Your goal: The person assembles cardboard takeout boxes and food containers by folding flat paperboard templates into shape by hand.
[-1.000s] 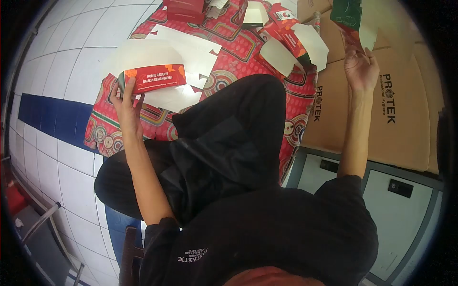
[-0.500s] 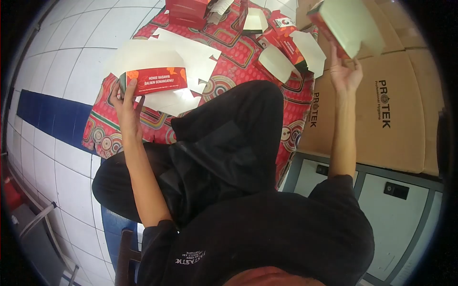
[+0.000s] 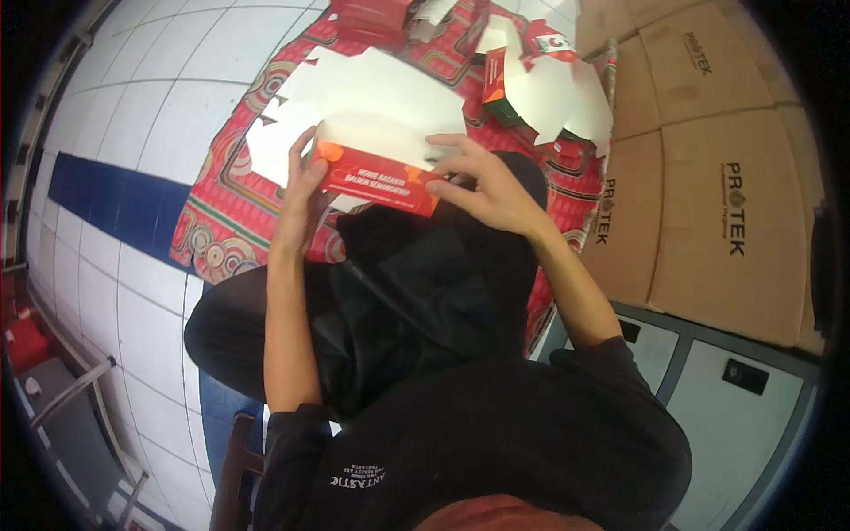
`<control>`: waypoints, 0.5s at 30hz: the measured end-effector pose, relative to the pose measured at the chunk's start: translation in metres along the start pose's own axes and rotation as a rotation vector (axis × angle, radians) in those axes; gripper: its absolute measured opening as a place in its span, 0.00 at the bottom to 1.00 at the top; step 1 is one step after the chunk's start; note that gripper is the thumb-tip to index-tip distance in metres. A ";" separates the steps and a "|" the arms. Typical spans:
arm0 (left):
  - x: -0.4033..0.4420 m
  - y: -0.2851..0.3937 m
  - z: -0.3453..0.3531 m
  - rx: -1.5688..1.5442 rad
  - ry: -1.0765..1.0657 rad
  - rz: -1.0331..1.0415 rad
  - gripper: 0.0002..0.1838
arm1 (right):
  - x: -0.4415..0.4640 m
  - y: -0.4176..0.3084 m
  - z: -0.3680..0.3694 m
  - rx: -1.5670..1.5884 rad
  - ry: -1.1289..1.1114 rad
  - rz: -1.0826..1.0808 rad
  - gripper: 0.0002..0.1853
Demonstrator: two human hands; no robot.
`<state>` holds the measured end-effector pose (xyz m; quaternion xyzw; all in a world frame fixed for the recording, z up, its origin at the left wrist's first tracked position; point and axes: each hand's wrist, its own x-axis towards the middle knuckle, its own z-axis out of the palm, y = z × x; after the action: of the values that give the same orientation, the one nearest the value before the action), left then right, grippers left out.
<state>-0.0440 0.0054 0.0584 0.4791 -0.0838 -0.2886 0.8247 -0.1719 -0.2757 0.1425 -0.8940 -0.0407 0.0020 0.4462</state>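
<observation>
Above my lap is a red cardboard food box (image 3: 376, 180) with white lettering, orange shapes and a raised white flap behind. My left hand (image 3: 305, 190) grips its left end, thumb on the printed front. The fingers of my right hand (image 3: 485, 184) are bent round its right end, with the thumb at the front edge. Behind the box, white unfolded card sheets (image 3: 376, 84) lie on the patterned red cloth (image 3: 235, 190). Several folded boxes (image 3: 553, 93) sit together on the cloth at the right, their white insides showing.
Red cartons (image 3: 370, 22) stand at the cloth's far edge. Large brown cardboard boxes (image 3: 691, 203) line the right side, above grey lockers (image 3: 739, 416). White tiles with a blue strip (image 3: 111, 208) cover the floor to the left. A dark chair (image 3: 75, 434) stands at lower left.
My right hand has let go of another box at the upper right and come to the printed box's right end. My left hand and its box have shifted right.
</observation>
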 end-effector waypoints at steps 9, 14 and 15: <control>0.024 -0.055 -0.010 0.434 0.121 0.060 0.46 | 0.006 0.027 -0.078 0.035 0.709 -0.015 0.13; 0.014 -0.120 -0.029 1.640 -0.024 0.275 0.49 | 0.004 0.082 -0.156 -0.709 0.799 0.210 0.20; 0.016 -0.124 -0.033 1.645 -0.023 0.270 0.49 | 0.003 0.095 -0.160 -0.702 0.798 0.212 0.20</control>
<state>-0.0660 -0.0254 -0.0654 0.9115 -0.3332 -0.0388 0.2381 -0.1554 -0.4597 0.1630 -0.9199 0.2240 -0.3062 0.0988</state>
